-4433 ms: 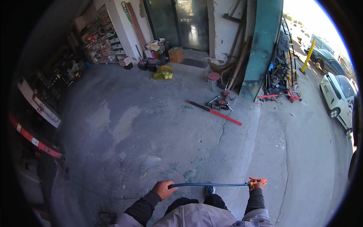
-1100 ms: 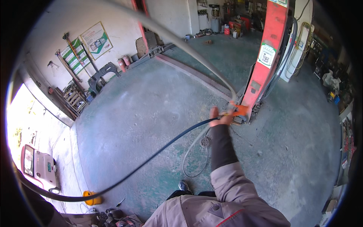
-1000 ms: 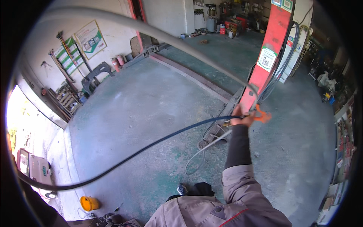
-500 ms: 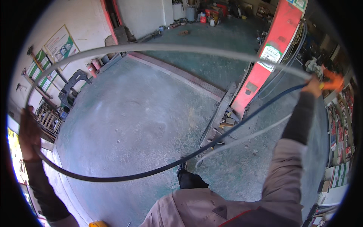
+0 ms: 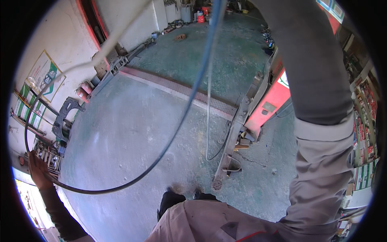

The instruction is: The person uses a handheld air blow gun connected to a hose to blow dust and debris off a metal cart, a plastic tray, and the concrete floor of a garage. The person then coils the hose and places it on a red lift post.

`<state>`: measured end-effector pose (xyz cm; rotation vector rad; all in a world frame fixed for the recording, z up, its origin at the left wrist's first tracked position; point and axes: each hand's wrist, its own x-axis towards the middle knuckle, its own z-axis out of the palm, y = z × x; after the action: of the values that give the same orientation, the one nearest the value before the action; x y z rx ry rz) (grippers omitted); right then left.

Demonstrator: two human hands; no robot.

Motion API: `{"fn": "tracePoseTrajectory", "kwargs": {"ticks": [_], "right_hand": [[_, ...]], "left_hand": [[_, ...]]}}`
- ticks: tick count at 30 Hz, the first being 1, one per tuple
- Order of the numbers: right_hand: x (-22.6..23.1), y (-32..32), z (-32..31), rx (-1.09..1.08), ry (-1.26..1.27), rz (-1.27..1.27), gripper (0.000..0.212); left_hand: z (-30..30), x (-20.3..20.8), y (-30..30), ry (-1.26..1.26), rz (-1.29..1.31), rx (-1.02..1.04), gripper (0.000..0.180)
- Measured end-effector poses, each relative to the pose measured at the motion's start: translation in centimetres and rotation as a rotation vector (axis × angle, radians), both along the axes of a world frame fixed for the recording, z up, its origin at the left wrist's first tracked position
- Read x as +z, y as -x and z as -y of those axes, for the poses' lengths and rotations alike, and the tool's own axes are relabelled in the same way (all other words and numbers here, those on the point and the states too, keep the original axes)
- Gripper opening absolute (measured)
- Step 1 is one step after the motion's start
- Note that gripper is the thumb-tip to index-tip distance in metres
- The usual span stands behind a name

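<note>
At the far left, my left hand (image 5: 39,171) is closed on a long dark hose (image 5: 96,191). From this hand the hose sags in a wide curve, then climbs past the top edge. A second stretch loops above the hand and runs up, pale and blurred, toward the top. Near the middle hangs another thin length, reaching down to the floor by the lift's base. My right arm (image 5: 322,76) is stretched upward, a dark sleeve above a rolled beige one; its hand lies beyond the top edge, so its grip is hidden.
To the right stands a red lift post (image 5: 268,107) with a metal lift arm (image 5: 231,153) low on the floor. A ridged plate (image 5: 177,90) crosses the floor. Fire extinguishers (image 5: 82,93) and a black stand (image 5: 62,121) line the left wall; stocked shelves (image 5: 367,133) fill the right side.
My right arm has swung up and inward, carrying its hand out of view. The hose loop has risen with it and now stands steeper. My left hand stays on the hose.
</note>
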<state>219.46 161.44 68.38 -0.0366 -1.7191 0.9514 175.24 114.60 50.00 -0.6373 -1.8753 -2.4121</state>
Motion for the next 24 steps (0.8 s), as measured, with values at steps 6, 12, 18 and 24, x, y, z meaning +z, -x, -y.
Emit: {"fn": "tracePoseTrajectory", "kwargs": {"ticks": [6,12,18,24], "right_hand": [[-0.7,12.7,-8.0,0.240,0.128,0.242,0.015],[0.7,20.1,-17.8,0.171,0.056,0.370,0.007],[6.9,20.5,-25.0,0.005,-0.001,0.341,0.002],[13.1,13.4,-37.8,-0.532,-0.259,0.161,0.003]], "left_hand": [[-15.3,-9.2,1.7,0.386,-0.289,0.047,0.025],[-39.5,-23.4,2.0,0.391,0.165,-0.471,0.015],[-63.7,-29.4,-1.0,0.356,-0.079,-0.749,0.044],[-78.7,-27.1,-10.5,0.082,0.805,-2.180,0.039]]}}
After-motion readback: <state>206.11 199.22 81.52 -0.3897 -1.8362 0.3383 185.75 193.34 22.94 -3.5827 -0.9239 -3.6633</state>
